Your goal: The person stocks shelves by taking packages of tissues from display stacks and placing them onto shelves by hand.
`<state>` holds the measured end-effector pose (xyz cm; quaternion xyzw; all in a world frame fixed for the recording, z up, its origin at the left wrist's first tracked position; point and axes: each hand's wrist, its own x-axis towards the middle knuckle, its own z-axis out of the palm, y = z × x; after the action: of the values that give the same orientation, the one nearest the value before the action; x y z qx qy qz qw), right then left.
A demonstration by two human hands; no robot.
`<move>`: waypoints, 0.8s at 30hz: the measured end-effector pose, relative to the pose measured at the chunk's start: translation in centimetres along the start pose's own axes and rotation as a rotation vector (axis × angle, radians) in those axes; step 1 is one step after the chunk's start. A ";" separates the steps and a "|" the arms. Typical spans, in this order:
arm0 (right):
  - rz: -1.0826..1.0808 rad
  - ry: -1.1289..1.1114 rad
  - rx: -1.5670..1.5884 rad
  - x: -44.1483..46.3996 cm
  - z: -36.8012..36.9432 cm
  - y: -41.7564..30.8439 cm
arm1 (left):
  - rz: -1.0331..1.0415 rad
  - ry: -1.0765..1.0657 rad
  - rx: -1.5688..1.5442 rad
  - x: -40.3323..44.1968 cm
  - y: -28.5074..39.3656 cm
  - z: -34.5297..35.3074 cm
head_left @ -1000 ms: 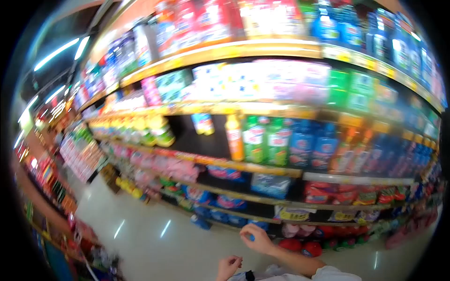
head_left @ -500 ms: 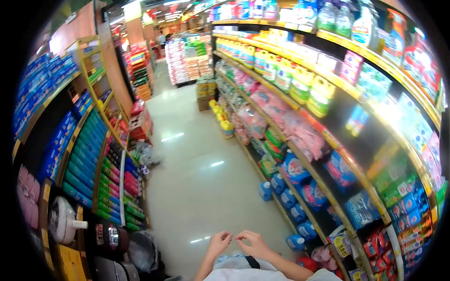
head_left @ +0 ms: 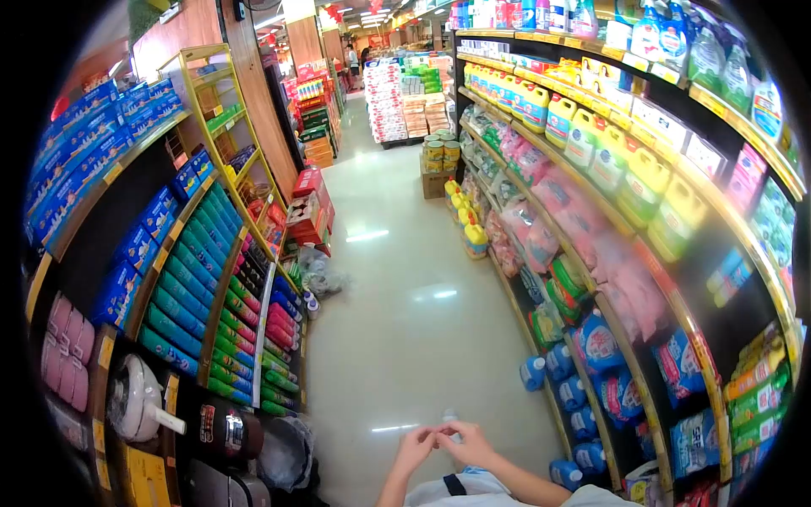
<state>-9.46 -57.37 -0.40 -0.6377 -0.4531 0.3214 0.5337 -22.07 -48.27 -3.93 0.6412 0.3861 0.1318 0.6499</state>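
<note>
My left hand [head_left: 414, 446] and my right hand [head_left: 469, 444] meet in front of my body, low in the view. Their fingers are bent, and the fingertips of both come together. Whatever may be pinched between them is too small or hidden to make out. Just past the hands a small whitish thing [head_left: 450, 415] shows above the floor; I cannot tell its kind. Below them lie my light-coloured clothing and a dark band [head_left: 454, 484].
A shop aisle floor [head_left: 380, 321] runs ahead. Left shelves hold blue boxes [head_left: 84, 169] and rows of tubes [head_left: 182, 287], with a pan [head_left: 287, 452] below. On the right stand yellow jugs [head_left: 642, 186] and blue bottles [head_left: 583, 422]. Cans on a carton [head_left: 438, 184] stand farther along.
My two hands have moved together, from a small gap to fingertips touching. The view has turned left, so the shelves and aisle sit farther right.
</note>
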 end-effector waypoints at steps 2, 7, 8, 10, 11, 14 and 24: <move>0.015 0.018 0.001 3.2 -0.8 0.6 | -0.029 0.005 -0.012 2.8 0.6 -0.1; 0.079 0.049 0.097 12.8 -2.9 1.3 | 0.006 0.063 0.160 9.9 5.6 -2.7; 0.081 0.043 0.103 14.5 -3.4 1.2 | 0.001 0.068 0.162 11.2 6.5 -3.3; 0.038 0.032 0.096 17.9 -4.6 1.4 | 0.032 0.076 0.121 13.7 7.8 -4.6; 0.041 0.027 0.094 19.1 -5.0 1.7 | 0.029 0.078 0.117 14.8 7.7 -4.9; 0.018 0.060 0.101 23.0 -5.6 3.1 | 0.071 0.128 0.033 18.1 6.9 -6.5; 0.213 -0.265 0.031 32.6 -2.5 6.0 | -0.004 0.388 -0.146 25.6 7.3 -13.2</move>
<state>6.61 -28.46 -3.27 -0.6258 -0.4444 0.4642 0.4420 -11.52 -20.52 -4.00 0.5542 0.4946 0.2792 0.6085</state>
